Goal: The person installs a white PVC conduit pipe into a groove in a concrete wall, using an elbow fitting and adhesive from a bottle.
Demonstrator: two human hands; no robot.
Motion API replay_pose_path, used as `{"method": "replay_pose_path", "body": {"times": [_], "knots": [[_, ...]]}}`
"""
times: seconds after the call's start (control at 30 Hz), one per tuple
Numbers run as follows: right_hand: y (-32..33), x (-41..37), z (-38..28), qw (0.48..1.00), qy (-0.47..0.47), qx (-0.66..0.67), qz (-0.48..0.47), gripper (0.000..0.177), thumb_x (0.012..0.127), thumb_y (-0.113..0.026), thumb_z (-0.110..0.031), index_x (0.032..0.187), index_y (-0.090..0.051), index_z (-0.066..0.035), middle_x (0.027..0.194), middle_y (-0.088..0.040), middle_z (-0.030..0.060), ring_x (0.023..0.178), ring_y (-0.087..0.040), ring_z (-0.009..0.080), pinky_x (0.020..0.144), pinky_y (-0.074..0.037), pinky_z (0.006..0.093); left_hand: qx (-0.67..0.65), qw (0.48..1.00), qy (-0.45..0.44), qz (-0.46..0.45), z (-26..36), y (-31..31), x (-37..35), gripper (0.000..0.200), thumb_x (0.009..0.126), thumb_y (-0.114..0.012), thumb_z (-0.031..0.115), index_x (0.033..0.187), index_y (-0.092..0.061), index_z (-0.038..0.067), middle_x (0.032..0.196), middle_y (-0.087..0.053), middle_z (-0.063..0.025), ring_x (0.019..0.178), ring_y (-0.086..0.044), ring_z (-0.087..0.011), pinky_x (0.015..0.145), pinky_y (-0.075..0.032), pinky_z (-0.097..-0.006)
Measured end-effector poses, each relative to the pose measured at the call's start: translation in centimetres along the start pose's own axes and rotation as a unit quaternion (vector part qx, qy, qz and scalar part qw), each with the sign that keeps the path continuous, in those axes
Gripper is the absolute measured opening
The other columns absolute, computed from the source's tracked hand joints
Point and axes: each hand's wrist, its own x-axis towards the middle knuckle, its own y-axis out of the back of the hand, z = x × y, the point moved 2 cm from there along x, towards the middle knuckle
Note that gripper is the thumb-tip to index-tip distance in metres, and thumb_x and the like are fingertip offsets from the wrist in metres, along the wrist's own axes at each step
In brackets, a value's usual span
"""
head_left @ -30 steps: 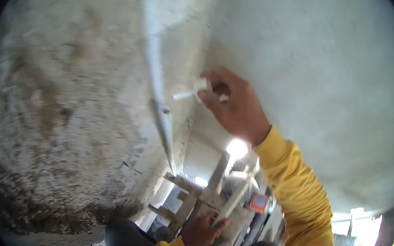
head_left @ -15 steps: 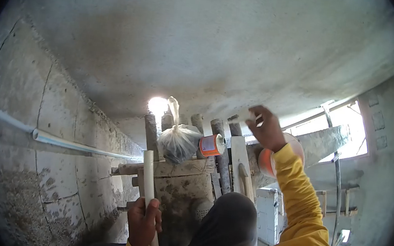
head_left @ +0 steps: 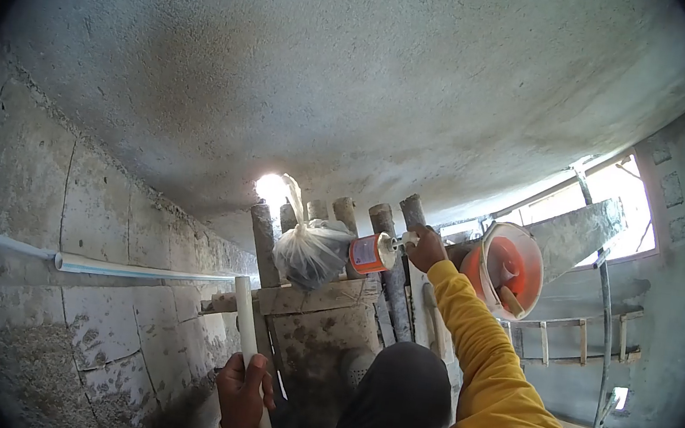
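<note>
Lower centre of the frame: the left hand has its fingers wrapped tight around a white plastic pipe. The pipe is probably light, stiff and smooth, so it is best gripped near its middle. At centre, the right hand fingers pinch a small white fitting beside an orange can.

Two hands are counted: left hand, right hand. Two white pipes are seen: loose pipe at lower middle, wall pipe at left. One fitting, one bag, one orange can and one orange bucket are counted.
</note>
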Motion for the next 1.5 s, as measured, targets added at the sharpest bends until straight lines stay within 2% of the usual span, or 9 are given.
{"method": "replay_pose_path", "body": {"times": [0.47, 0.87, 1.07, 1.1, 1.13, 1.23, 1.33, 1.37, 1.5], "knots": [[-4.4, 0.7, 1.4, 0.997, -0.01, 0.062, -0.045, 0.04, 0.086, -0.077, -0.02, 0.124, -0.072, -0.006, 0.106, -0.075, 0.019, 0.102, -0.072, 0.0329, 0.092, -0.056, 0.041, 0.007, 1.0, 0.017, 0.007, -0.2, -0.5, 0.9, 0.027, 0.104, -0.063, 0.027, 0.096, -0.057, 0.003, 0.06, -0.056, -0.0036, 0.042, -0.05, -0.0098, 0.041, -0.042, -0.0254], [-4.9, 1.2, 0.9, 0.992, -0.057, 0.073, -0.081, 0.035, 0.091, -0.072, -0.027, 0.118, -0.073, -0.006, 0.11, -0.074, 0.0238, 0.103, -0.071, 0.0407, 0.093, -0.055, 0.047, 0.025, 1.0, 0.015, 0.006, -0.4, -0.7, 1.2, 0.029, 0.103, -0.064, 0.031, 0.097, -0.061, 0.003, 0.062, -0.056, -0.0028, 0.042, -0.051, -0.0107, 0.041, -0.043, -0.0258], [-6.5, 2.6, 5.3, 0.998, -0.033, 0.039, -0.035, 0.058, 0.096, -0.069, -0.037, 0.135, -0.055, 0.002, 0.13, -0.062, 0.0311, 0.114, -0.064, 0.0471, 0.097, -0.052, 0.0503, 0.035, 0.999, 0.022, -0.017, 0.5, -0.4, 0.8, 0.031, 0.105, -0.062, 0.032, 0.099, -0.06, 0.002, 0.064, -0.057, -0.0035, 0.045, -0.053, -0.0112, 0.043, -0.045, -0.0255], [-7.9, 3.2, 6.9, 0.993, 0.042, -0.034, 0.103, 0.042, 0.097, -0.07, -0.025, 0.127, -0.058, 0.0, 0.105, -0.069, 0.0216, 0.098, -0.069, 0.0371, 0.088, -0.054, 0.0457, 0.024, 0.999, 0.034, -0.018, 0.2, 0.0, 0.5, 0.031, 0.105, -0.061, 0.033, 0.1, -0.06, 0.002, 0.064, -0.057, -0.0036, 0.045, -0.053, -0.0111, 0.043, -0.045, -0.0255], [-4.7, 2.1, 3.1, 0.995, -0.001, 0.045, 0.09, 0.039, 0.097, -0.07, -0.022, 0.127, -0.058, 0.0, 0.105, -0.068, 0.0193, 0.092, -0.069, 0.0334, 0.084, -0.055, 0.0439, 0.012, 0.999, 0.046, -0.023, -0.2, 0.3, 0.3, 0.032, 0.105, -0.061, 0.034, 0.101, -0.06, 0.002, 0.065, -0.057, -0.0037, 0.046, -0.053, -0.0111, 0.043, -0.045, -0.0255], [2.8, -0.7, -9.4, 0.963, 0.175, 0.145, 0.144, 0.031, 0.093, -0.068, -0.008, 0.122, -0.061, 0.001, 0.098, -0.063, 0.0159, 0.082, -0.067, 0.0274, 0.073, -0.055, 0.0401, 0.02, 0.995, 0.093, -0.039, -1.0, 1.4, -1.4, 0.038, 0.106, -0.059, 0.041, 0.111, -0.06, 0.003, 0.068, -0.059, -0.0034, 0.051, -0.056, -0.0105, 0.048, -0.049, -0.0256], [8.0, -5.2, -21.3, 0.898, 0.411, 0.153, 0.048, 0.022, 0.091, -0.064, 0.0, 0.113, -0.065, -0.001, 0.109, -0.068, 0.018, 0.089, -0.069, 0.0342, 0.076, -0.057, 0.0408, 0.013, 0.986, 0.163, -0.043, -4.0, 2.5, -4.6, 0.039, 0.104, -0.061, 0.046, 0.107, -0.06, 0.007, 0.068, -0.058, 0.0014, 0.053, -0.057, -0.008, 0.05, -0.047, -0.025], [9.2, -7.8, -25.3, 0.901, 0.385, 0.185, -0.07, 0.026, 0.088, -0.065, -0.001, 0.114, -0.065, -0.002, 0.114, -0.068, 0.0184, 0.094, -0.07, 0.0366, 0.078, -0.058, 0.0419, 0.023, 0.986, 0.157, -0.049, -5.0, 2.6, -5.8, 0.042, 0.103, -0.062, 0.048, 0.107, -0.059, 0.006, 0.069, -0.057, 0.0018, 0.053, -0.055, -0.0075, 0.05, -0.046, -0.0253], [7.5, -14.9, -34.0, 0.668, 0.679, 0.135, -0.274, 0.044, 0.085, -0.066, -0.019, 0.127, -0.064, -0.005, 0.123, -0.069, 0.0138, 0.117, -0.065, 0.0303, 0.103, -0.051, 0.0425, 0.086, 0.98, 0.17, -0.052, -5.6, 2.6, -8.1, 0.042, 0.102, -0.064, 0.045, 0.112, -0.061, 0.004, 0.078, -0.066, -0.0036, 0.062, -0.065, -0.0163, 0.058, -0.053, -0.0309]]}}
